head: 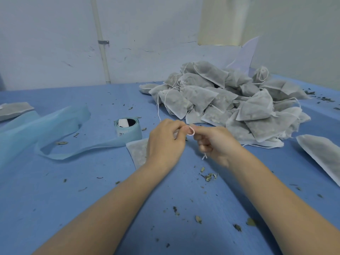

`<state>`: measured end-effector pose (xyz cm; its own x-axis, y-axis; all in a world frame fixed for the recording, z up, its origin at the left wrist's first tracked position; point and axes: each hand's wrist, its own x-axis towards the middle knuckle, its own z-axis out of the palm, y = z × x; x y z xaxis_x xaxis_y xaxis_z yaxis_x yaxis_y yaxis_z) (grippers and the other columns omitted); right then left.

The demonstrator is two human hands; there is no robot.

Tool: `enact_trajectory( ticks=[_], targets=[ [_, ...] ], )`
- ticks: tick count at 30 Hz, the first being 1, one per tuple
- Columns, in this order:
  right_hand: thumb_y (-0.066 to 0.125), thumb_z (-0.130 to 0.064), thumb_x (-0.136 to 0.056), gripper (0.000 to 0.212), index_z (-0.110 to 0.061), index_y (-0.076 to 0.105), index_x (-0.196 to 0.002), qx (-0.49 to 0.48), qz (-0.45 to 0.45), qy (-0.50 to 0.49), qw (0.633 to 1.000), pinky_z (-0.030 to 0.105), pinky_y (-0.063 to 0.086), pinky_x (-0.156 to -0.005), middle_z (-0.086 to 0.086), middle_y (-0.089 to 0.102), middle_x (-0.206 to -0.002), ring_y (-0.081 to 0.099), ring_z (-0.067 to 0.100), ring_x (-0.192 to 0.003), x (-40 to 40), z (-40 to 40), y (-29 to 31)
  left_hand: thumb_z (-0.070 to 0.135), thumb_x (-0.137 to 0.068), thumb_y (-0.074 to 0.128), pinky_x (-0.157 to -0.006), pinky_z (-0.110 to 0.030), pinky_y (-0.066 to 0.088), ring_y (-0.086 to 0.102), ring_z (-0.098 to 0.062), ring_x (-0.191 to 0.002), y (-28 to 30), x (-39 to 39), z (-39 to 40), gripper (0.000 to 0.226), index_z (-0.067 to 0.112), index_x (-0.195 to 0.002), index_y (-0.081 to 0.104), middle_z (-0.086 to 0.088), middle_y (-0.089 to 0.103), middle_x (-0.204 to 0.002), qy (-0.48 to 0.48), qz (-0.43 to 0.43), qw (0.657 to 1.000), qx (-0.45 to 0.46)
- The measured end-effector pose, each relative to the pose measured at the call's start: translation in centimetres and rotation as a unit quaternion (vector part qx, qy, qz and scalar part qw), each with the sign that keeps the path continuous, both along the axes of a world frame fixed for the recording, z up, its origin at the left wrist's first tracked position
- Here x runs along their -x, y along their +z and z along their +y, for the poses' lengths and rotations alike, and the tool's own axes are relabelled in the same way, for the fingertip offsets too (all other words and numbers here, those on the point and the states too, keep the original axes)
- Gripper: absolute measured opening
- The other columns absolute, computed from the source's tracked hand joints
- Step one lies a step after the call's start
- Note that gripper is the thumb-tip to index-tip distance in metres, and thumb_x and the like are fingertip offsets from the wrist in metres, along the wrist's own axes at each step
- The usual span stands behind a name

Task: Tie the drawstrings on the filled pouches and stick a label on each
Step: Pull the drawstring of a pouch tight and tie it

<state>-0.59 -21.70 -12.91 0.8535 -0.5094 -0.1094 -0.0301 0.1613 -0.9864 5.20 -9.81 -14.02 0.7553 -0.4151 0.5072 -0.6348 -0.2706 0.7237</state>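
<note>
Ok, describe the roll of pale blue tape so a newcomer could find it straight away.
Start at the big heap of grey filled pouches on the blue table. Look left of it, just beyond the left hand. The pale blue tape roll stands there, the only round thing, trailing a long loose ribbon.

Both hands meet mid-table, the left hand (165, 142) and right hand (216, 144) side by side with a loop of drawstring (191, 130) between them, and a pouch (138, 153) lies on the table (92, 199) under the left one. Left of the hands sits the label roll (128, 128), its loose strip (55, 129) trailing further left, with another pouch (14, 109) at the far left edge. Behind and right, the heap of pouches (230, 100) is stacked by the wall (55, 43), one single pouch (322, 153) lies far right, and leaf crumbs (208, 176) are scattered in front.
</note>
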Motion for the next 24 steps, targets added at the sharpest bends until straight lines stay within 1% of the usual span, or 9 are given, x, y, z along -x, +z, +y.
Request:
enact_trajectory(
  ticks=[2, 5, 7, 9, 13, 16, 18, 21, 24],
  targets=[
    [0.069, -0.022, -0.085, 0.019, -0.005, 0.065, -0.076, -0.056, -0.011, 0.016, 0.998, 0.016, 0.021, -0.036, -0.003, 0.044, -0.052, 0.025, 0.007, -0.042, 0.0, 0.0, 0.1, 0.025, -0.092, 0.057, -0.070, -0.018, 0.030, 0.055, -0.014, -0.085, -0.3, 0.0, -0.1, 0.016, 0.020, -0.083, 0.069, 0.001, 0.063, -0.089, 0.032, -0.034, 0.999, -0.009],
    [0.077, -0.023, -0.076, 0.030, 0.005, 0.072, -0.089, 0.013, -0.021, 0.022, 0.999, 0.016, 0.023, -0.038, -0.001, 0.037, -0.061, 0.026, 0.007, -0.046, 0.1, 0.2, 0.0, 0.025, -0.093, 0.055, -0.066, -0.016, 0.027, 0.053, -0.012, -0.082, -0.7, -0.3, 0.0, 0.015, 0.018, -0.086, 0.067, 0.002, 0.062, -0.089, 0.052, -0.047, 0.997, -0.009],
    [0.076, -0.017, -0.079, 0.024, 0.003, 0.074, -0.092, 0.051, -0.018, 0.004, 0.999, 0.016, 0.024, -0.039, 0.000, 0.033, -0.064, 0.026, 0.007, -0.047, 0.1, 0.4, -0.3, 0.025, -0.093, 0.055, -0.066, -0.017, 0.027, 0.050, -0.010, -0.080, -0.8, -0.4, 0.0, 0.015, 0.018, -0.085, 0.065, 0.002, 0.061, -0.089, 0.054, -0.045, 0.997, -0.008],
    [0.072, -0.014, -0.082, 0.014, -0.002, 0.076, -0.089, 0.051, -0.022, -0.013, 0.998, 0.015, 0.025, -0.038, -0.001, 0.033, -0.061, 0.026, 0.006, -0.044, 0.0, 0.5, -0.4, 0.026, -0.093, 0.054, -0.067, -0.019, 0.029, 0.050, -0.010, -0.081, -0.8, -0.3, -0.2, 0.014, 0.020, -0.082, 0.061, 0.005, 0.060, -0.088, 0.054, -0.034, 0.998, -0.004],
    [0.071, -0.012, -0.084, 0.015, 0.000, 0.075, -0.092, 0.034, -0.015, -0.030, 0.999, 0.015, 0.024, -0.037, -0.004, 0.034, -0.056, 0.026, 0.005, -0.041, -0.2, 0.6, -0.4, 0.028, -0.094, 0.050, -0.069, -0.021, 0.029, 0.051, -0.012, -0.086, -0.8, 0.0, -0.5, 0.013, 0.024, -0.081, 0.050, 0.006, 0.057, -0.092, 0.064, -0.016, 0.997, -0.025],
    [0.069, -0.010, -0.085, 0.019, 0.007, 0.069, -0.094, -0.028, -0.012, -0.026, 0.999, 0.016, 0.021, -0.036, -0.003, 0.036, -0.055, 0.024, 0.006, -0.041, -0.3, 0.7, 0.0, 0.029, -0.095, 0.046, -0.073, -0.023, 0.029, 0.050, -0.014, -0.090, -0.9, -0.1, -0.6, 0.014, 0.019, -0.088, 0.053, 0.003, 0.058, -0.097, 0.073, 0.005, 0.997, -0.028],
    [0.065, -0.010, -0.088, 0.012, 0.001, 0.067, -0.086, -0.093, -0.003, 0.008, 0.996, 0.015, 0.019, -0.034, -0.003, 0.037, -0.053, 0.022, 0.005, -0.040, -0.3, 0.9, 0.3, 0.027, -0.096, 0.045, -0.072, -0.022, 0.028, 0.047, -0.013, -0.088, -0.8, -0.2, -0.6, 0.013, 0.019, -0.087, 0.050, 0.002, 0.057, -0.097, 0.070, 0.009, 0.997, -0.036],
    [0.053, -0.013, -0.095, 0.021, -0.006, 0.061, -0.076, -0.214, 0.011, 0.074, 0.974, 0.012, 0.016, -0.032, -0.005, 0.033, -0.050, 0.020, 0.002, -0.035, -0.1, 1.0, 0.5, 0.022, -0.097, 0.043, -0.070, -0.021, 0.026, 0.045, -0.012, -0.085, -0.6, -0.3, -0.6, 0.015, 0.020, -0.083, 0.047, 0.003, 0.055, -0.094, 0.064, 0.011, 0.997, -0.043],
    [0.048, -0.013, -0.096, 0.026, -0.006, 0.059, -0.074, -0.277, -0.001, 0.095, 0.956, 0.011, 0.014, -0.034, -0.005, 0.031, -0.051, 0.020, 0.002, -0.034, 0.1, 1.0, 0.6, 0.019, -0.097, 0.041, -0.074, -0.025, 0.031, 0.049, -0.015, -0.088, -0.6, -0.1, -0.6, 0.017, 0.020, -0.081, 0.046, 0.004, 0.055, -0.092, 0.050, 0.004, 0.998, -0.047]
  ],
)
